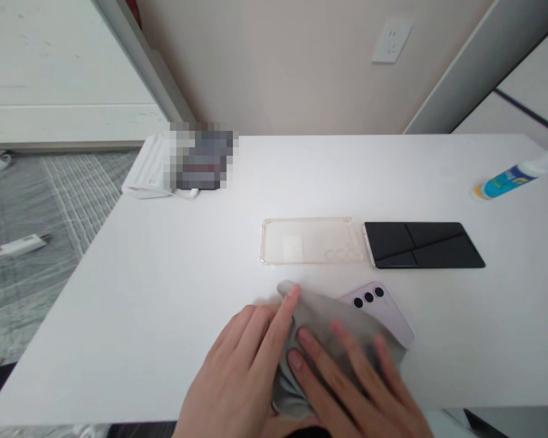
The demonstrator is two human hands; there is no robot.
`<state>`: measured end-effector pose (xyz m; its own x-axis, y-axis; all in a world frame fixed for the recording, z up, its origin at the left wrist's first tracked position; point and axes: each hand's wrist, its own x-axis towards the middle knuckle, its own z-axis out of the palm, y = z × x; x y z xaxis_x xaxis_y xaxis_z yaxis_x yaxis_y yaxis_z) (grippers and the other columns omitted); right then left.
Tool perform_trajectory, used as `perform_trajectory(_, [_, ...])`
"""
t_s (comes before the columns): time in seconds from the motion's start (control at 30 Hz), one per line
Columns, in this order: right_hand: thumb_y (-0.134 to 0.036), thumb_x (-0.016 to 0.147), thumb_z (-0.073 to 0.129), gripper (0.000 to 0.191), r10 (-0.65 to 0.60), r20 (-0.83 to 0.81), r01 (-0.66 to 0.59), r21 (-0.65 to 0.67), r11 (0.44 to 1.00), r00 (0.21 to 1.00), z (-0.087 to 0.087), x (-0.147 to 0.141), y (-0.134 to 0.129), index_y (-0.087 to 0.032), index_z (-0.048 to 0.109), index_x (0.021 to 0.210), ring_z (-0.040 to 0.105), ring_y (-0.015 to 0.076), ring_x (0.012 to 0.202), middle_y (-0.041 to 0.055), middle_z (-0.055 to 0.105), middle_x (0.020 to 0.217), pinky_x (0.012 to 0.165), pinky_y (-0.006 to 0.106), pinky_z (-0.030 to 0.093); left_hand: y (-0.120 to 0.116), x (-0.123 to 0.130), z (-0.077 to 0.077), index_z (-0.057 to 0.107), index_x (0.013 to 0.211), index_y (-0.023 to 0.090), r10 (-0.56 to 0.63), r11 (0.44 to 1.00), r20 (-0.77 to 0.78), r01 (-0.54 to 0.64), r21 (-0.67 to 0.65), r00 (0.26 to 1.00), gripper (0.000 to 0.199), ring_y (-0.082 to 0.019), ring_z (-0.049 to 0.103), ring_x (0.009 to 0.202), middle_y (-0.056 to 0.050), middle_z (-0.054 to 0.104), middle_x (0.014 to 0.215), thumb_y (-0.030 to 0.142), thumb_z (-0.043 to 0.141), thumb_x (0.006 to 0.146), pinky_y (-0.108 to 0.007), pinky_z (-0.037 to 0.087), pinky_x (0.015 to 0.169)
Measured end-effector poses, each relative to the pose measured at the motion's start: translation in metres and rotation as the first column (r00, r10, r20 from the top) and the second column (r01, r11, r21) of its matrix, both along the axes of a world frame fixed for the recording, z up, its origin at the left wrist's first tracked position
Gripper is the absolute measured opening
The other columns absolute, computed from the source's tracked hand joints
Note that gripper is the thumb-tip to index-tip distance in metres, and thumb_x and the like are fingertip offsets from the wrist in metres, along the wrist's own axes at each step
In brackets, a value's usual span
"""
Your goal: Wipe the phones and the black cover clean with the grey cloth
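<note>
A grey cloth (319, 310) lies bunched over a lilac smartphone (395, 316), back side up. Three round camera lenses and one end of the phone show; the cloth and my hands cover the rest. My left hand (242, 365) is closed at the cloth's left side, its index finger laid along the fabric and its thumb hidden. Spread over the cloth, on top of the phone, are the fingers of my right hand (356, 383), slightly blurred. Just beyond lie a clear phone case (310, 240) and a second phone (420, 245) with a dark screen facing up.
The white table (141, 316) has its left edge beside a grey woven cover (73, 213). A spray bottle (506, 182) with a blue label is at the right. White packaging (148, 170) and a pixelated dark item (205, 161) lie at the back left.
</note>
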<state>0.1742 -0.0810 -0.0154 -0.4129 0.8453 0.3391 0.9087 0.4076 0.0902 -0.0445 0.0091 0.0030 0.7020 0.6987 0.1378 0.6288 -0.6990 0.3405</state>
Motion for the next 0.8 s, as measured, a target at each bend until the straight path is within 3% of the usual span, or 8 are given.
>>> perform_trajectory(0.13, [-0.079,0.103,0.036,0.093,-0.193,-0.064,0.186,-0.093,0.978,0.979,0.004,-0.002,-0.005,-0.005,0.053,0.156,0.011,0.0483,0.163,0.0139,0.043,0.168,0.131,0.064,0.004,-0.002,0.002,0.004,0.007,0.171,0.022,0.022,0.999,0.005,-0.022,-0.030,1.000,0.114,-0.029,0.068,0.107,-0.011,0.068,0.125,0.085,0.054,0.089,-0.043,0.061,0.091])
perform_trajectory(0.27, [-0.055,0.110,0.045,0.061,0.056,-0.063,-0.063,-0.109,0.992,0.996,0.005,0.010,-0.015,-0.020,0.051,0.160,0.013,0.0392,0.165,0.0012,0.044,0.168,0.133,0.056,0.004,-0.003,0.002,0.004,0.010,0.170,0.021,0.015,0.998,0.013,-0.014,-0.055,1.000,0.111,-0.029,0.066,0.112,-0.011,0.066,0.127,0.083,0.055,0.090,-0.043,0.060,0.095])
perform_trajectory(0.33, [-0.057,0.110,0.042,0.065,-0.076,-0.058,0.069,-0.115,0.991,0.995,0.004,0.020,-0.020,-0.018,0.048,0.162,0.016,0.0408,0.165,0.0032,0.046,0.167,0.133,0.059,0.005,-0.004,0.002,0.004,0.011,0.170,0.022,0.018,0.998,0.018,-0.017,-0.057,1.000,0.113,-0.029,0.066,0.111,-0.009,0.066,0.124,0.083,0.058,0.088,-0.043,0.060,0.096])
perform_trajectory(0.43, [-0.071,0.107,0.035,0.085,-0.335,-0.052,0.330,-0.089,0.940,0.941,0.002,0.026,-0.028,-0.009,0.042,0.164,0.013,0.0498,0.163,0.0140,0.047,0.165,0.128,0.072,0.005,-0.004,0.002,0.004,0.013,0.169,0.022,0.026,0.997,0.034,-0.023,-0.071,0.999,0.114,-0.029,0.066,0.110,-0.007,0.067,0.120,0.083,0.063,0.086,-0.043,0.060,0.097])
perform_trajectory(0.5, [-0.069,0.107,0.038,0.085,-0.253,-0.028,0.251,-0.060,0.966,0.967,-0.001,0.022,-0.032,-0.010,0.035,0.167,0.010,0.0496,0.163,0.0136,0.046,0.165,0.128,0.073,0.004,-0.004,0.002,0.003,0.014,0.169,0.021,0.021,0.997,0.038,-0.018,-0.074,0.999,0.111,-0.028,0.067,0.111,-0.008,0.067,0.122,0.082,0.060,0.088,-0.042,0.060,0.097])
perform_trajectory(0.6, [-0.061,0.108,0.043,0.074,-0.045,0.006,0.045,-0.060,0.997,0.999,-0.003,0.014,-0.035,-0.020,0.033,0.169,0.012,0.0418,0.165,0.0046,0.044,0.167,0.132,0.063,0.003,-0.004,0.001,0.002,0.016,0.169,0.021,0.015,0.998,0.026,-0.014,-0.056,1.000,0.106,-0.028,0.067,0.110,-0.010,0.066,0.125,0.082,0.055,0.091,-0.042,0.060,0.095])
perform_trajectory(0.73, [-0.074,0.106,0.029,0.089,-0.315,-0.043,0.313,-0.052,0.948,0.948,-0.002,0.011,-0.028,-0.005,0.051,0.157,0.013,0.0505,0.163,0.0162,0.046,0.165,0.128,0.070,0.003,-0.002,0.001,0.002,0.015,0.169,0.023,0.023,0.999,0.024,-0.022,-0.044,0.999,0.112,-0.027,0.069,0.106,-0.007,0.067,0.120,0.084,0.059,0.087,-0.041,0.062,0.091])
perform_trajectory(0.8, [-0.068,0.108,0.037,0.078,-0.263,-0.051,0.262,-0.024,0.965,0.963,-0.002,0.008,-0.023,-0.008,0.057,0.154,0.011,0.0492,0.163,0.0138,0.050,0.163,0.129,0.070,0.001,-0.001,0.000,0.000,0.014,0.170,0.024,0.013,1.000,0.020,-0.013,-0.025,1.000,0.112,-0.027,0.070,0.106,-0.008,0.068,0.121,0.085,0.059,0.087,-0.040,0.062,0.090])
